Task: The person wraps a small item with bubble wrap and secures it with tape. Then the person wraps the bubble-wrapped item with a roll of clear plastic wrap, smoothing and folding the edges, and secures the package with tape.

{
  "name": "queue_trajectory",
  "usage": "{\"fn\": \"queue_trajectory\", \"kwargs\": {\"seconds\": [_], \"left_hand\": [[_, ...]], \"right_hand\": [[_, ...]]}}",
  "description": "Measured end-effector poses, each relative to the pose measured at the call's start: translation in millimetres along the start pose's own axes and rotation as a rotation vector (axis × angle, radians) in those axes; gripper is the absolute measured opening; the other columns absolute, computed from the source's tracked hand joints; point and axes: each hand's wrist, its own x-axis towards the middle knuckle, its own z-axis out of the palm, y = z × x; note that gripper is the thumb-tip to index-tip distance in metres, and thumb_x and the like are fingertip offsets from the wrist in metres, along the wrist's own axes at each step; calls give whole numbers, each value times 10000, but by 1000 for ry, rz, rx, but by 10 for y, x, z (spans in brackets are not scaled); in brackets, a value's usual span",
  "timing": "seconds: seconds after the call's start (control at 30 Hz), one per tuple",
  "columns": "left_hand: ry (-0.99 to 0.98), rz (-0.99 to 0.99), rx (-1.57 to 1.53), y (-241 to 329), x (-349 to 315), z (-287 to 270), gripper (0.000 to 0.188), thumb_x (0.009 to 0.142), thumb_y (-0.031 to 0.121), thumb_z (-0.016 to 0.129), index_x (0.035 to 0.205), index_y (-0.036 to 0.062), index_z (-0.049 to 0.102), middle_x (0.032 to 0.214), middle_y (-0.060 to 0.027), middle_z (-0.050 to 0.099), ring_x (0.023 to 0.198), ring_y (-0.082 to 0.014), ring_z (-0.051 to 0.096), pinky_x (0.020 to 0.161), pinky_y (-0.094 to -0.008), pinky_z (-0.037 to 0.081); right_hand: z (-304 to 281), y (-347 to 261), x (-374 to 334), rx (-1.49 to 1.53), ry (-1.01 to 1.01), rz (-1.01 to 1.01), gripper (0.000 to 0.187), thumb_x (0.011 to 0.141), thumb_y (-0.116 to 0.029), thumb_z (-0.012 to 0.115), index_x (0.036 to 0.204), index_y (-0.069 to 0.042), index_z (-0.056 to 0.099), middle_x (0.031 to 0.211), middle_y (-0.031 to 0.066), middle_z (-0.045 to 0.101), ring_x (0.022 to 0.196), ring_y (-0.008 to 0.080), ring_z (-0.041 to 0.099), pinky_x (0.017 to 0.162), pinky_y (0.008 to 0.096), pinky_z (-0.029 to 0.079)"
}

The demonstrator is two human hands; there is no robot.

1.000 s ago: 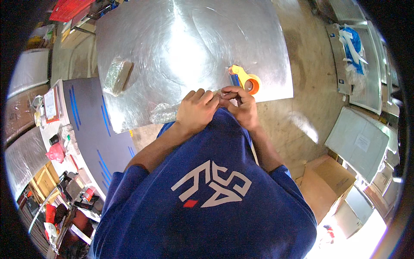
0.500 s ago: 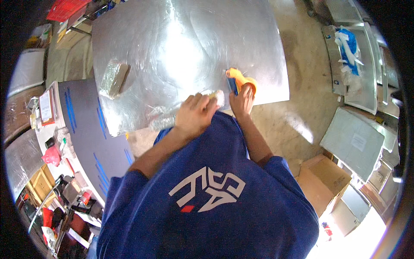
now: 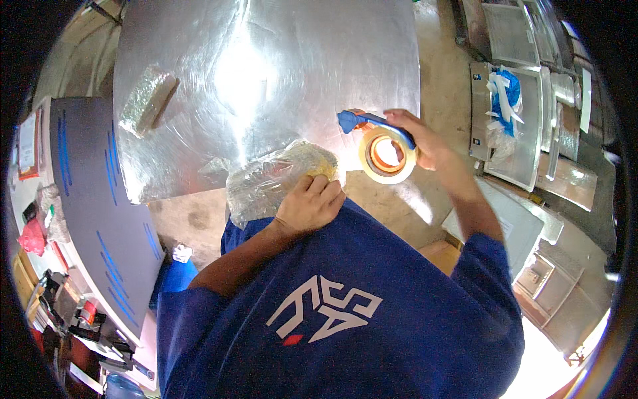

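1. At the near edge of the metal table (image 3: 325,60), in the head view, a bundle in clear plastic (image 3: 259,183) lies across the rim; whether the tabletop bears its weight, I cannot tell.
2. The left hand (image 3: 310,205) has its fingers curled closed on the bundle's right end, just off the table's near edge.
3. Over the table's near right corner, the right hand (image 3: 420,141) is clamped on a blue tape dispenser (image 3: 389,125) – its roll (image 3: 367,159) faces up.
4. A wrapped packet (image 3: 143,103) sits close inside the table's left edge; shiny metal stretches from it to the right edge, where a floor strip (image 3: 442,86) runs alongside.
5. Left of the table is a grey board (image 3: 83,193) with blue stripes; beyond it, a framed sheet (image 3: 28,143) – print too small to read.
6. Nearer than the table, the blue shirt (image 3: 392,279) bears bold white lettering and a red mark.
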Motion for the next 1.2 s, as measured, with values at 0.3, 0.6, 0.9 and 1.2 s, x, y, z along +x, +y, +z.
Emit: {"fn": "queue_trajectory", "kwargs": {"seconds": [0.3,0.6,0.9,1.2], "left_hand": [[48,-8,-43,189,-85,76,148,777,204,659,874,95,683,930,-17,552,914,-189,550,739,-326,459],[35,-62,-17,286,-152,179,182,788,215,657,937,112,665,924,-13,528,886,-195,541,727,-344,457],[23,-182,25,284,-91,137,158,801,221,639,929,130,657,940,-29,507,893,-212,538,741,-357,453],[181,-343,70,127,154,48,58,799,123,672,848,93,661,1345,-146,546,1226,-350,589,926,-476,561]], "right_hand": [[816,-525,36,-476,-224,304,341,888,-367,758,1011,-50,733,823,39,684,635,113,598,514,282,513],[1249,-625,26,-871,-293,298,444,895,-406,752,964,33,730,807,66,674,657,118,606,536,269,503],[1120,-588,-104,-906,-299,203,479,905,-354,743,1089,88,727,911,107,702,785,136,635,636,283,539],[711,-561,-623,-731,-228,-44,451,893,-358,755,1083,51,752,920,106,721,781,143,637,638,275,532]]}}
